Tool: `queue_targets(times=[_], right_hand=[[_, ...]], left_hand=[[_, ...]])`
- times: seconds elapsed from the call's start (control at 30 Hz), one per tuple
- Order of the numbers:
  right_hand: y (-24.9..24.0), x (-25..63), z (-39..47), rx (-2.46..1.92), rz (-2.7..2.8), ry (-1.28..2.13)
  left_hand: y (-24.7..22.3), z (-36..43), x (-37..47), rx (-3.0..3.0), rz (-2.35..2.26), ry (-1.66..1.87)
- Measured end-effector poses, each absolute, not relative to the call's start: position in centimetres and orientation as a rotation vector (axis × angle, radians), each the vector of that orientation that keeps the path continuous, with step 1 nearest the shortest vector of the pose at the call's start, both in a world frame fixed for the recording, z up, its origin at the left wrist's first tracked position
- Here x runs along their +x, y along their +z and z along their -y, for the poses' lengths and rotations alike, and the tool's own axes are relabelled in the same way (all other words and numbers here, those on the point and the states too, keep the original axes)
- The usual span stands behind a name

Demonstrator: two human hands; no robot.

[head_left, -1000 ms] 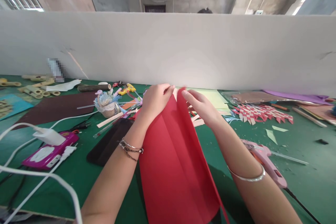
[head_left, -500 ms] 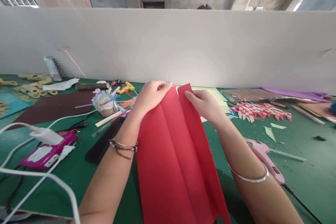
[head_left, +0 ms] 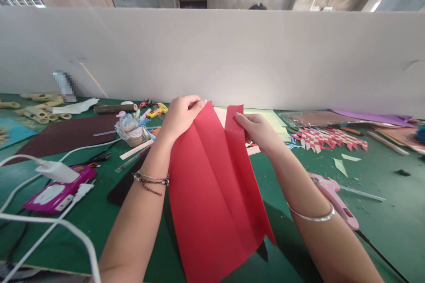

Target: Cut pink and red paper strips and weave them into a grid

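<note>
Red paper [head_left: 206, 194], its far end pinched by my left fingers [head_left: 199, 105] and right fingers [head_left: 241, 119], runs lengthwise toward the tabletop's [head_left: 398, 221] near edge.

Left hand [head_left: 186, 114]: pinches the upper left part of the red paper [head_left: 206, 194]
Right hand [head_left: 260, 131]: grips its upper right strip, thumb on top
Red paper: creased lengthwise, notched between the hands
Beside right forearm: pink glue gun [head_left: 337, 201]
At left: magenta power strip [head_left: 61, 190], white plug [head_left: 59, 171] on it
Behind: pale partition [head_left: 212, 57]
</note>
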State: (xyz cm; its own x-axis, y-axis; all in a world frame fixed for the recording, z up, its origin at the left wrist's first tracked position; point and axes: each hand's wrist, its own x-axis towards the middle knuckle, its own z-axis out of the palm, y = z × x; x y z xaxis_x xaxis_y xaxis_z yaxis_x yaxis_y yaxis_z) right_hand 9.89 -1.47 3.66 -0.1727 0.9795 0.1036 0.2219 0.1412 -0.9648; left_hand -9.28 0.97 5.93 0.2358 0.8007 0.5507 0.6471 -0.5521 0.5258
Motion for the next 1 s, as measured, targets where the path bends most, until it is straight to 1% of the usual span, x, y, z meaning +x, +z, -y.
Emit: queue_targets(times=[0.1, 0.23, 0.33, 0.4, 0.63, 0.83, 1.0], right_hand=[[3.6, 10.0, 1.4, -1.253, 1.583, 1.038], [3.9, 9.6, 2.1, -1.211, 1.787, 0.854], [3.9, 9.4, 2.5, -1.310, 1.888, 0.673], [3.8, 9.4, 2.4, -1.377, 1.882, 0.623], [3.5, 9.9, 1.7, -1.365, 1.827, 0.841], [3.3, 10.2, 1.3, -1.446, 1.726, 0.769], [3.4, 10.0, 1.7, -1.321, 1.874, 0.924]], left_hand=[[5.7, -1.1, -9.2, 2.327, -1.428, 1.235], [5.6, -1.1, -8.7, 2.368, -1.497, 1.259], [5.4, -1.2, -8.5, 2.379, -1.504, 1.253], [5.4, -1.3, -8.6, 2.382, -1.493, 1.250], [5.8, -1.4, -9.6, 2.366, -1.488, 1.326], [6.2, -1.3, -10.3, 2.322, -1.535, 1.442], [6.1, -1.4, -10.1, 2.335, -1.567, 1.494]])
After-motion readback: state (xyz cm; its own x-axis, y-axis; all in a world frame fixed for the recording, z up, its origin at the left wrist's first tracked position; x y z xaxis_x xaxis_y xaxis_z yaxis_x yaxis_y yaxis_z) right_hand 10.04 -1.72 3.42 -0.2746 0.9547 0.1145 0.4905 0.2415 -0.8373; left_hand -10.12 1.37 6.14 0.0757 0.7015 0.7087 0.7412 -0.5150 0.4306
